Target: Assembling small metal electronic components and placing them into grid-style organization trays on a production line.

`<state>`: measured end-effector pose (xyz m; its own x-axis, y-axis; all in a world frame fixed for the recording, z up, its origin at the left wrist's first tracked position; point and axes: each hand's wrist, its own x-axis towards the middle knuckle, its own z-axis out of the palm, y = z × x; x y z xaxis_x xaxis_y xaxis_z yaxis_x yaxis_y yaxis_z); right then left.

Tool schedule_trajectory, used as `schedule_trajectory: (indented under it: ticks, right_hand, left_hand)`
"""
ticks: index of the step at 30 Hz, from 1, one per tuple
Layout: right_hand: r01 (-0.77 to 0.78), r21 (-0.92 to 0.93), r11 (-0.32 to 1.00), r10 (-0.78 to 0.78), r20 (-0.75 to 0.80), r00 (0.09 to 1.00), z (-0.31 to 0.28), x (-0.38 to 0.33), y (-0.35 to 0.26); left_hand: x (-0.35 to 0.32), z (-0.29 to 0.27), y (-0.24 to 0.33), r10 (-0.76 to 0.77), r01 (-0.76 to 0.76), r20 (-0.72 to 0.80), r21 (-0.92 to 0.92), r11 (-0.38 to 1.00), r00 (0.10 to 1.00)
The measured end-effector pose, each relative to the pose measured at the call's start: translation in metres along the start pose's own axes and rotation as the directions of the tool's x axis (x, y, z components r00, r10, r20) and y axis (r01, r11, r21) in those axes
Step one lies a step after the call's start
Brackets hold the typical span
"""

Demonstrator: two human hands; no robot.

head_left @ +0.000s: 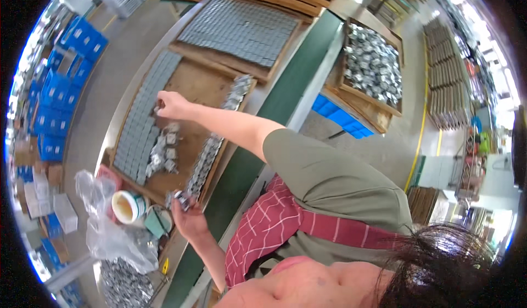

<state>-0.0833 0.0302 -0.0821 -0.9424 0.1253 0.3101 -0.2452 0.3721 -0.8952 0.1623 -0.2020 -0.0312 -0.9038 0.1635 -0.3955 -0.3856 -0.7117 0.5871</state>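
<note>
Currently, the right hand reaches over a shallow brown wooden tray, its fingers bent together at the inner border of some rows of flat grey square pieces. Whether it grips a piece or merely touches one, I cannot tell. Those rows run along the tray's left edge, packed side by side, from the top left corner to the bottom left corner.

The left hand is at the tray's bottom right corner, palm up, its fingers curled around a small shiny silver metal part. A loose cluster of silvery metal parts lies inside the tray near the bottom edge, beside the rows, and a band of similar shiny parts lines the right edge.

Beyond the top edge sits a second tray covered with grey squares. Past the bottom edge stand a round white plastic tub and a crumpled clear plastic bag. A green conveyor belt runs alongside the right edge.
</note>
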Motion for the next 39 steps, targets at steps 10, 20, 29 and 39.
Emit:
schedule_trajectory:
  ticks: [10,20,29,39]
  right_hand:
    - [-0.700,0.641,0.314,0.278,0.643,0.714,-0.111,-0.124,-0.063]
    - [-0.769,0.495,0.405,0.300,0.723,0.623,-0.178,-0.150,-0.067]
    - [-0.855,0.410,0.317,0.205,0.851,0.483,-0.195,-0.148,-0.042]
    - [-0.795,0.368,0.482,0.118,0.872,0.475,-0.190,-0.135,-0.042]
  left_hand:
    - [0.017,0.071,-0.041,0.235,-0.162,-0.099,0.476,0.865,0.967]
    - [0.035,0.134,-0.093,0.333,-0.284,-0.007,0.504,0.816,0.943]
    - [0.030,0.143,-0.118,0.290,-0.258,0.049,0.617,0.744,0.956]
    - [0.018,0.149,-0.122,0.357,-0.335,0.130,0.721,0.606,0.925]
